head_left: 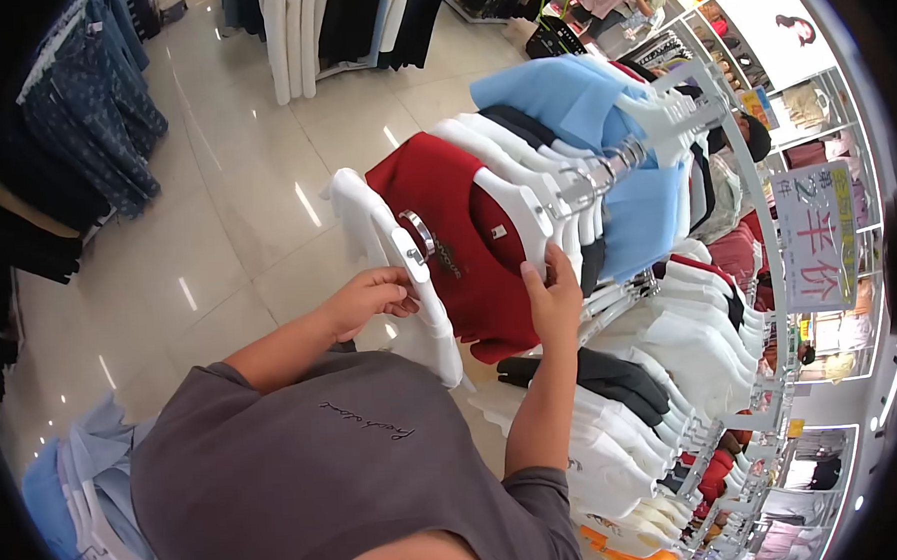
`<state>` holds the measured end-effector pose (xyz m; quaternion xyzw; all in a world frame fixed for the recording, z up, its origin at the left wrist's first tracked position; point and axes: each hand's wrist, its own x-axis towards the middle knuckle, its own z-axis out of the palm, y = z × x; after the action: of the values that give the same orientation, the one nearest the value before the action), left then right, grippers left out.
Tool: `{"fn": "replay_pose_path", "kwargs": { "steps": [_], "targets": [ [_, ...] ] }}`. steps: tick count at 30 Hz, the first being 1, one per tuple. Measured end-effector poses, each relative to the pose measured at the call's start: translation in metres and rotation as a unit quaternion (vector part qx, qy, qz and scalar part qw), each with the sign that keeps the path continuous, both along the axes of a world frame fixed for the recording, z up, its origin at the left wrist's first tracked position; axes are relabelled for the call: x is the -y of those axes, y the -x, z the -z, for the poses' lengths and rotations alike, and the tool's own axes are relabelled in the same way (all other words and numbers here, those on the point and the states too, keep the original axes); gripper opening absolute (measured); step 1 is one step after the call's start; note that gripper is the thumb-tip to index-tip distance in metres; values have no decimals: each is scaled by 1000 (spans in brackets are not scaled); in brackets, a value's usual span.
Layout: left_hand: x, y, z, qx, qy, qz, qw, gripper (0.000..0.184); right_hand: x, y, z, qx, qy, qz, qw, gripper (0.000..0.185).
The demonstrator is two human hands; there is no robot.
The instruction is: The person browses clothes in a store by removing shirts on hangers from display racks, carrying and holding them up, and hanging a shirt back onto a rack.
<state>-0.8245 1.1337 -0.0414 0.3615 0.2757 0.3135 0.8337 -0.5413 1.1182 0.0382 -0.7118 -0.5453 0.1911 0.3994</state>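
Note:
My left hand is closed on a white hanger that carries a white shirt. Its hook points out toward the red T-shirt behind it. My right hand grips the edge of another white hanger, thumb in front and fingers behind. On that hanger is a red T-shirt with small dark lettering on the chest, partly covered by the white hanger. The red T-shirt stands at the near end of a row of hung shirts.
A metal clothes rack holds light blue shirts and several white ones. Lower rails carry white shirts and dark garments. A price sign hangs at right. Jeans hang at left above the tiled floor.

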Motion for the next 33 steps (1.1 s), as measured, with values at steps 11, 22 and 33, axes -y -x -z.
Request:
{"fn": "replay_pose_path", "kwargs": {
  "steps": [11, 22, 33],
  "targets": [
    [-39, 18, -2, 25, -41, 127, 991, 39, -19, 28, -31, 81, 93, 90, 988, 39],
    [-44, -5, 7, 24, -53, 274, 960, 39, 136, 7, 25, -67, 225, 203, 951, 36],
    [-11, -49, -7, 56, -47, 317, 946, 40, 343, 21, 134, -87, 301, 329, 891, 40]
  ]
}}
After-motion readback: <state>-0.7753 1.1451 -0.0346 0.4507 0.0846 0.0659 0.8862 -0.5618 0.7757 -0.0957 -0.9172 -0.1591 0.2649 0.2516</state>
